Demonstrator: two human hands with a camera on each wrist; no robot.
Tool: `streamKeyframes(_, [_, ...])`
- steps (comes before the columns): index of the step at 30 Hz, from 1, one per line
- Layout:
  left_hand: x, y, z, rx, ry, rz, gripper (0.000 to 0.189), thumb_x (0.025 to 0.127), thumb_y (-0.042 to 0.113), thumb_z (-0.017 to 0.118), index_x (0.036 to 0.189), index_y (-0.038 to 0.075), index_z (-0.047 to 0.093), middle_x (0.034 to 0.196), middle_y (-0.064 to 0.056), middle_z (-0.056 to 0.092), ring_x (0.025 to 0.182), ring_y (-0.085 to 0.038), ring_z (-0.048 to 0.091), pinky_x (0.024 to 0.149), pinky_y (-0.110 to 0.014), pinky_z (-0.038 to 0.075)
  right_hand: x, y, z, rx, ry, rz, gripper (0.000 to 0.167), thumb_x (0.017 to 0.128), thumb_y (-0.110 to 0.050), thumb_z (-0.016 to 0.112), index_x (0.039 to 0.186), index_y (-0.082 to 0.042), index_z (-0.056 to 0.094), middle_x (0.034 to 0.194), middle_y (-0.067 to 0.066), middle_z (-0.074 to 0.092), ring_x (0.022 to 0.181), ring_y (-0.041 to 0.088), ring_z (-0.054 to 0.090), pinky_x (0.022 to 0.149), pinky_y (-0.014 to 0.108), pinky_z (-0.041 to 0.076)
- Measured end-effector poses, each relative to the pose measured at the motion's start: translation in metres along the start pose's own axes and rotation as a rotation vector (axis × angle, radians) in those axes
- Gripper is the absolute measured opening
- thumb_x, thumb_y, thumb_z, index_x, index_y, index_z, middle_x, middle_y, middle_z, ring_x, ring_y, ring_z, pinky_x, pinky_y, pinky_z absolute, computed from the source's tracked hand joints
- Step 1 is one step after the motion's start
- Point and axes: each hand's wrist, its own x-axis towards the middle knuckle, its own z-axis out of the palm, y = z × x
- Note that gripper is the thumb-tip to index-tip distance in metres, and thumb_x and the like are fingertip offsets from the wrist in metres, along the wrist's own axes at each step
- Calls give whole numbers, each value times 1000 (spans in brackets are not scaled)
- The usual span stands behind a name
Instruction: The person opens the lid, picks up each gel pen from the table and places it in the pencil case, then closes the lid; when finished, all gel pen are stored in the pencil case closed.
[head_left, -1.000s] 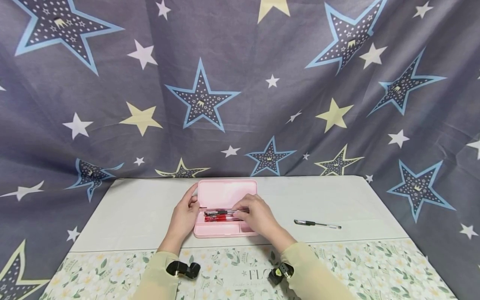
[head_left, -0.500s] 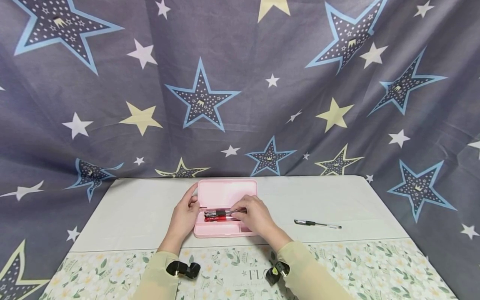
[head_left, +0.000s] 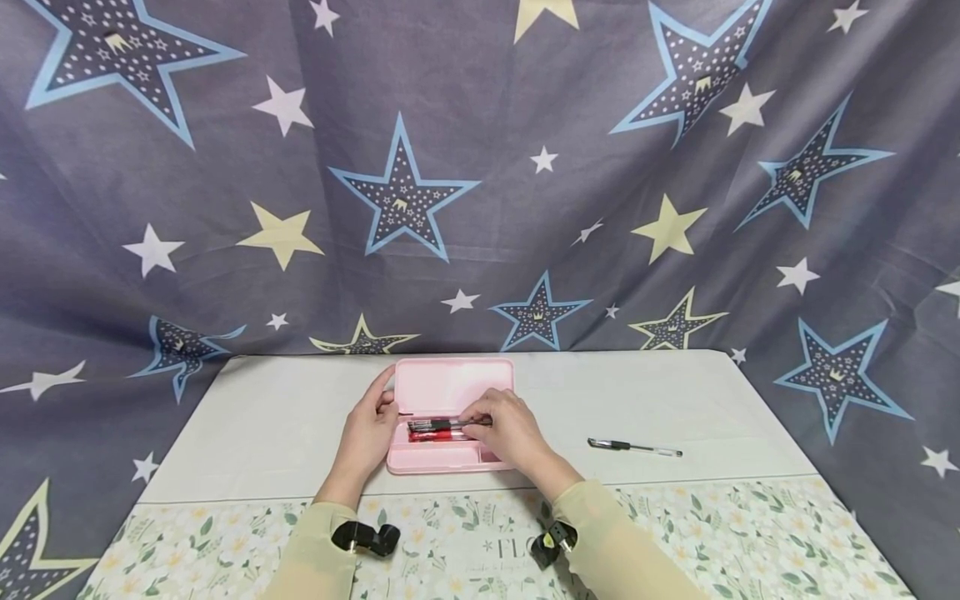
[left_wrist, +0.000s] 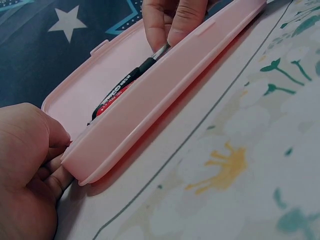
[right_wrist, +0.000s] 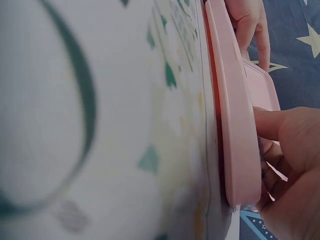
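Observation:
A pink pencil case [head_left: 435, 458] lies on the table with its lid [head_left: 454, 387] raised toward the back. My left hand [head_left: 369, 437] grips the case's left end, thumb and fingers at the corner near the hinge, as the left wrist view also shows. Inside the long compartment, my right hand [head_left: 513, 432] pinches a black gel pen [head_left: 441, 426] by its right part. Below that pen lies a red pen [head_left: 431, 437], partly covered. My right fingers hide the case's right end. In the left wrist view, the black pen [left_wrist: 120, 84] slants above the case's front wall.
Another black pen [head_left: 633, 448] with a clear barrel lies on the white table area to the right. A floral mat [head_left: 247, 542] covers the front of the table. A starry curtain [head_left: 480, 208] hangs behind.
My right hand has shifted slightly left, and the black pen in its fingers has come to lie over more of the red pen. The left hand and case stay put.

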Motion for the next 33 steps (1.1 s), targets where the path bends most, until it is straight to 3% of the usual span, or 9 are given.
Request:
streamKeyframes(16, [0,1,-1,-5,-5,-1,64,111,6,54,172,25,43,128,-16,72,111,-31,66,103,-51,48,-4,1,-3,6,15,29,10,92,-14,91,100,-19,86,91,-7,66,93,15,58,86,40,51])
streamKeyframes(33, [0,1,-1,0,-3,-3,64,111,5,53,172,23,43,129,-16,72,111,-30,66,103,-51,48,-27,13,-31,79,88,90,13,93,-12,90,103,-19,85,97,-4,70,102,20,59,91,42,51])
